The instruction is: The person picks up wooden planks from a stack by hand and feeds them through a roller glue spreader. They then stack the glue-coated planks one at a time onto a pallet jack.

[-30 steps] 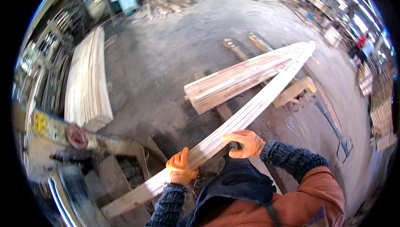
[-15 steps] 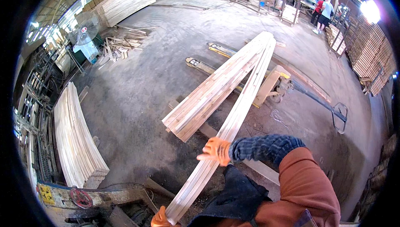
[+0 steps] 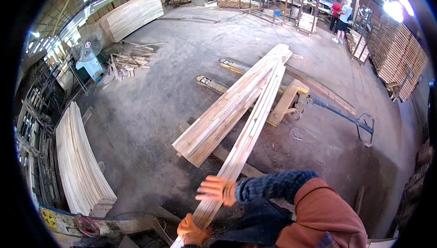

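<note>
Orange-gloved hands (image 3: 193,230) (image 3: 218,189), two, at one board bundle (image 3: 244,147)

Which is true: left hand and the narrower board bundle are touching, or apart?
Touching: the head view shows the left hand gripping the narrower board bundle near the picture's bottom.

Along the left edge of the floor (image 3: 150,93), see a round fan (image 3: 88,48) near a scrap-wood heap (image 3: 128,62) and, at the near corner, a red handwheel (image 3: 87,225). Toward the far right corner, spot two people (image 3: 344,16) near a board stack (image 3: 397,56).
</note>
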